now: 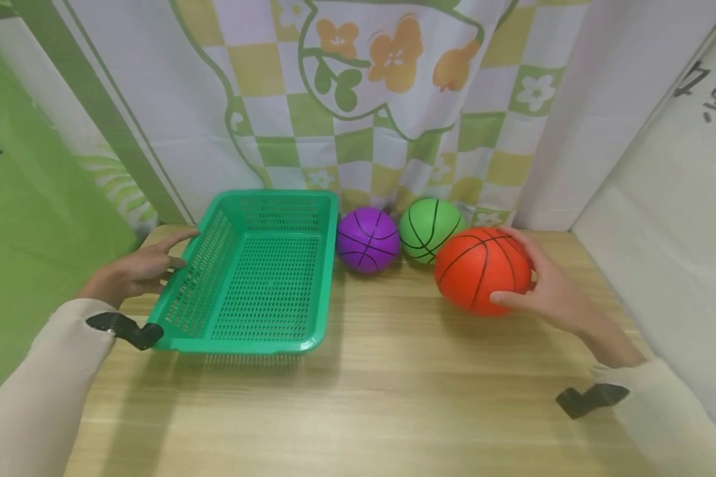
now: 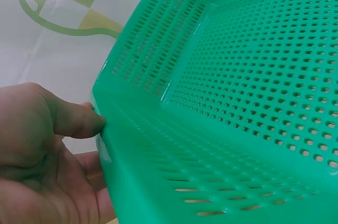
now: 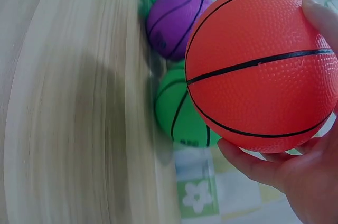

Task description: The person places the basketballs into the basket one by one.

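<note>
My left hand (image 1: pixel 146 268) holds the left rim of a green plastic basket (image 1: pixel 328 278) with perforated walls and floor. In the left wrist view, a fingertip of the left hand (image 2: pixel 53 155) meets the basket's rim (image 2: pixel 108 139), while other fingers are partly hidden behind it. No object lies inside the basket. My right hand (image 1: pixel 551 291) grips a red toy basketball (image 1: pixel 480 271) from its right side. The right wrist view shows the red basketball (image 3: pixel 259 92) held off the tabletop, with fingers around it.
A purple basketball (image 1: pixel 367 240) sits just right of the basket. Beside it is a green basketball (image 1: pixel 431 222), partly covered by the red one in the head view. The wooden table (image 1: pixel 382 397) ends at a patterned curtain (image 1: pixel 370 146) behind, with a white panel (image 1: pixel 680 199) at the right.
</note>
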`<state>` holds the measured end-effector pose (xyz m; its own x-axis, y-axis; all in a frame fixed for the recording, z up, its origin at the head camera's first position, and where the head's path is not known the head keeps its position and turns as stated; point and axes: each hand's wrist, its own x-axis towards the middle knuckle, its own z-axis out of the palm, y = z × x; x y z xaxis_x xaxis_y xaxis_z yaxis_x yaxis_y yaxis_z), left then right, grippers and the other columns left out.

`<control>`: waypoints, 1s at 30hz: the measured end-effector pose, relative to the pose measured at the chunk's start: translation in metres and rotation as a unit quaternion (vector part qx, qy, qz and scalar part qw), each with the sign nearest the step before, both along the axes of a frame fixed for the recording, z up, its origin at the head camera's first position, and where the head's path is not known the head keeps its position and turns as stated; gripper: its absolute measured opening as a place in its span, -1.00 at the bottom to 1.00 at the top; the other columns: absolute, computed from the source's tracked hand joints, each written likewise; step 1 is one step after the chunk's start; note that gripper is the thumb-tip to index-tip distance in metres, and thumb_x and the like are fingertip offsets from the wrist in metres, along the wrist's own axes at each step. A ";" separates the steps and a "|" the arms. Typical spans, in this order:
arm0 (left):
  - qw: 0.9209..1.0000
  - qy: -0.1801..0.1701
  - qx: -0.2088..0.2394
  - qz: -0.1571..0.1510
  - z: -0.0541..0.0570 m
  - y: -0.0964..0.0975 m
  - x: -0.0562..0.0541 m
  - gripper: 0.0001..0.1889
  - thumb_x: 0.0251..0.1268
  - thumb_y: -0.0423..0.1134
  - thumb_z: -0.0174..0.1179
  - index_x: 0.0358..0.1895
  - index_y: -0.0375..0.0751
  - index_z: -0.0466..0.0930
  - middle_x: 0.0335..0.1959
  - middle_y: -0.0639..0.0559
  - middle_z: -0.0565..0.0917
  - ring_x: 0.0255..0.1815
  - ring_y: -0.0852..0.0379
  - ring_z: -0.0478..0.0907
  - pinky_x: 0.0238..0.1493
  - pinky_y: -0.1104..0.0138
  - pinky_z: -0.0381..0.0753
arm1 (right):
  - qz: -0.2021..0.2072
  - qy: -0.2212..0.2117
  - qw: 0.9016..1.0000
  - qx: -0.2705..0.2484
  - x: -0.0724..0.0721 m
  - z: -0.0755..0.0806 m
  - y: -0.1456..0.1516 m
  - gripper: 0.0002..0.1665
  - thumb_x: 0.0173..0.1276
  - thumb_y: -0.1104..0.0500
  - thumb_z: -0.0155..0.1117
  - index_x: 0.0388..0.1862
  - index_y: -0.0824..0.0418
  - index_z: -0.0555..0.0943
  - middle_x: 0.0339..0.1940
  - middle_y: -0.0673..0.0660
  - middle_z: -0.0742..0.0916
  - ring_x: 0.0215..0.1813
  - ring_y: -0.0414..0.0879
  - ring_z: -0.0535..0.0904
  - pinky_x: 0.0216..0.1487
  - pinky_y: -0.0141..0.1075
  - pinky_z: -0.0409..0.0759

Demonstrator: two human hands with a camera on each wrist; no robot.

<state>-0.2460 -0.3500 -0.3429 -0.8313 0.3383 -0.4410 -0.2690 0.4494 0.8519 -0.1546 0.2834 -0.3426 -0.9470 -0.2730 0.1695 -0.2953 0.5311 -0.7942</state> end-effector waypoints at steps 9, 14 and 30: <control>1.000 -0.014 0.020 0.009 -0.002 -0.001 0.000 -0.23 0.59 -0.51 -0.38 0.62 0.15 -0.52 0.49 -0.62 -0.31 0.37 -0.60 0.11 0.01 -0.07 0.60 | 0.037 0.005 0.999 -0.018 -0.009 -0.002 -0.030 0.19 0.16 0.25 0.54 0.63 -0.13 0.07 0.55 0.25 0.19 0.31 0.35 0.34 -0.10 0.18 0.64; 0.999 -0.017 0.032 0.014 -0.003 -0.002 -0.002 -0.20 0.58 -0.51 -0.33 0.62 0.17 -0.52 0.52 -0.57 -0.35 0.41 -0.61 0.01 0.02 -0.09 0.59 | 0.052 0.003 0.998 -0.028 -0.012 0.001 -0.044 0.18 0.16 0.25 0.54 0.63 -0.11 0.07 0.53 0.26 0.22 0.31 0.34 0.35 -0.10 0.15 0.65; 0.999 -0.007 0.027 0.015 -0.007 -0.004 -0.003 -0.22 0.61 -0.45 -0.29 0.62 0.18 -0.50 0.51 -0.59 -0.30 0.35 -0.58 0.18 -0.02 -0.09 0.61 | 0.117 0.009 0.991 -0.068 -0.029 0.011 -0.091 0.17 0.11 0.27 0.55 0.61 -0.09 0.12 0.49 0.18 0.30 0.31 0.27 0.41 -0.05 0.04 0.66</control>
<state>-0.2485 -0.3545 -0.3498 -0.8351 0.3366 -0.4351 -0.2947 0.3943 0.8705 -0.1831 0.1922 -0.3318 -0.8568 -0.4581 0.2367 -0.4131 0.3350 -0.8468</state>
